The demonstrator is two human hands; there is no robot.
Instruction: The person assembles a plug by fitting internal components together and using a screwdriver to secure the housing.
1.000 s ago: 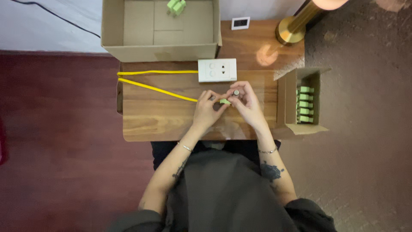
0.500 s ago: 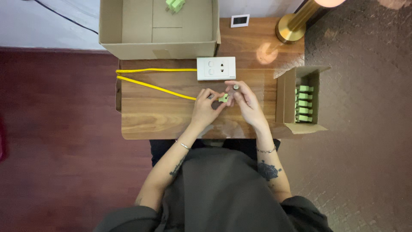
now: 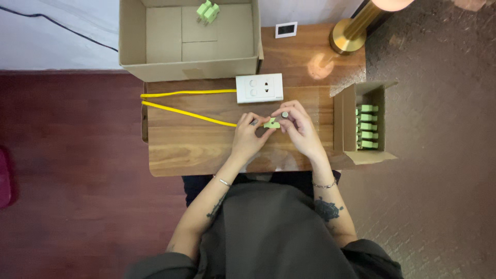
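Note:
Over the wooden table [image 3: 186, 150], my left hand [image 3: 247, 137] and my right hand [image 3: 298, 126] meet around a small pale green plug adapter [image 3: 270, 123]. Both hands pinch it between fingertips. The end of a yellow cable [image 3: 186, 112] runs up to my left hand's fingers. A small dark round part shows at my right thumb tip. A white wall socket plate [image 3: 259, 88] lies just beyond the hands, with the cable's other run reaching its left edge.
A large open cardboard box [image 3: 155, 67] at the table's far edge holds two green adapters [image 3: 207, 11]. A small open box [image 3: 347, 124] at the right holds several green adapters [image 3: 367, 126]. A brass lamp base [image 3: 347, 40] and a small white frame [image 3: 286, 29] stand at the far right.
The green adapter has turned between my fingers and my hands have shifted slightly; the camera view moved a little. The cable and socket plate stay in place.

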